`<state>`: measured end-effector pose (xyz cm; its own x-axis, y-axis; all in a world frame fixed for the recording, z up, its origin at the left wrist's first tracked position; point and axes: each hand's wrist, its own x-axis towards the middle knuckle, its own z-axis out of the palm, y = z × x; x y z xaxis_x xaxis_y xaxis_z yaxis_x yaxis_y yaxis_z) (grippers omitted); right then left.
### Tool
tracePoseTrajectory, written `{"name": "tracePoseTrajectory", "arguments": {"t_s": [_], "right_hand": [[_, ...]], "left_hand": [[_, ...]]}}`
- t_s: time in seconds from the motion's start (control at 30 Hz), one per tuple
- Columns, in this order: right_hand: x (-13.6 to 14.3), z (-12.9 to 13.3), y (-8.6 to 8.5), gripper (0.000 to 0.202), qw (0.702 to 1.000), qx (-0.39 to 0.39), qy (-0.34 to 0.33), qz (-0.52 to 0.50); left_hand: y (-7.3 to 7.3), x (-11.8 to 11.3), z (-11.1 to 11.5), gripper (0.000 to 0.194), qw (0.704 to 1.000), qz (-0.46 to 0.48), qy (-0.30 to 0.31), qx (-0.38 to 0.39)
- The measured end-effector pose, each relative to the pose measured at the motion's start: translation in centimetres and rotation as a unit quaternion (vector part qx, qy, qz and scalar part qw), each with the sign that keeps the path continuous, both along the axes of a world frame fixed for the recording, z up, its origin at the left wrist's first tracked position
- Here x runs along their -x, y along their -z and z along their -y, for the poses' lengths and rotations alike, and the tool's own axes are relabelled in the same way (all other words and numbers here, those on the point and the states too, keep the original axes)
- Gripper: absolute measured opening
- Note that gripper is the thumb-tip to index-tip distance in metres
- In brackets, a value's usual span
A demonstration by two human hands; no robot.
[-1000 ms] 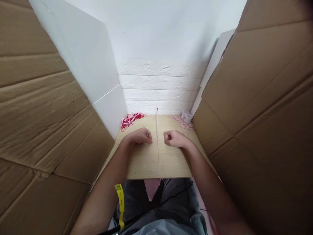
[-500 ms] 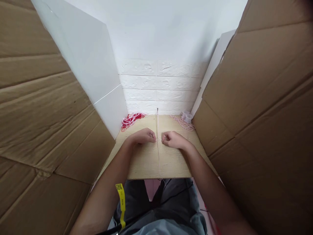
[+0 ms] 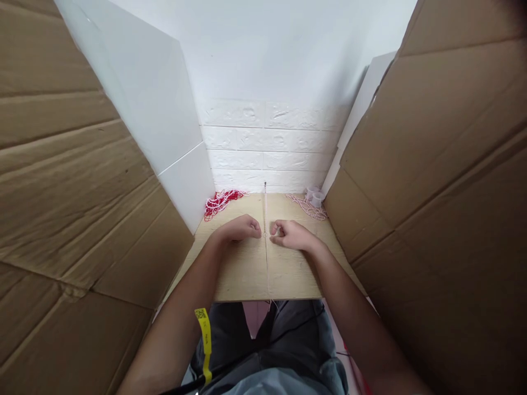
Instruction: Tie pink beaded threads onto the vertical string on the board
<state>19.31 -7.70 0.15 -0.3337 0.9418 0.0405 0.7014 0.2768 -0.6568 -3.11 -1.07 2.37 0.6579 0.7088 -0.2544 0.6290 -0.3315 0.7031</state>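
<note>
A thin pale cord (image 3: 267, 263) runs down the middle of the wooden board (image 3: 242, 274), from a small dark hook (image 3: 265, 184) at the wall to past the front edge. A tiny loop shows in the cord between my hands. My left hand (image 3: 246, 227) is just left of it, fingers curled together on something too small to make out. To the right, my right hand (image 3: 286, 233) has its thumb and index finger apart, with no object visible between them.
Red and white cords (image 3: 222, 203) lie at the back left. Pale pink cords (image 3: 308, 207) and clear plastic rings (image 3: 315, 196) are at the back right. Tall cardboard panels (image 3: 428, 164) flank both sides.
The thumb and index finger of my right hand have parted, and that hand has shifted slightly left. My left hand has moved very slightly left.
</note>
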Motion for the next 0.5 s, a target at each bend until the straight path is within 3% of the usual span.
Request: {"name": "tracePoseTrajectory", "arguments": {"t_s": [0.2, 0.37, 0.5], "right_hand": [[0.36, -0.09, 0.27, 0.009, 1.000, -0.007, -0.023, 0.006], [0.04, -0.01, 0.12, 0.005, 1.000, 0.003, -0.005, 0.004], [0.07, -0.01, 0.22, 0.015, 1.000, -0.010, 0.006, 0.005]], "left_hand": [[-0.13, -0.10, 0.25, 0.029, 1.000, 0.019, 0.015, -0.001], [0.37, 0.10, -0.01, 0.024, 1.000, 0.016, -0.004, -0.001], [0.41, -0.01, -0.23, 0.030, 0.999, 0.043, 0.005, -0.022]]}}
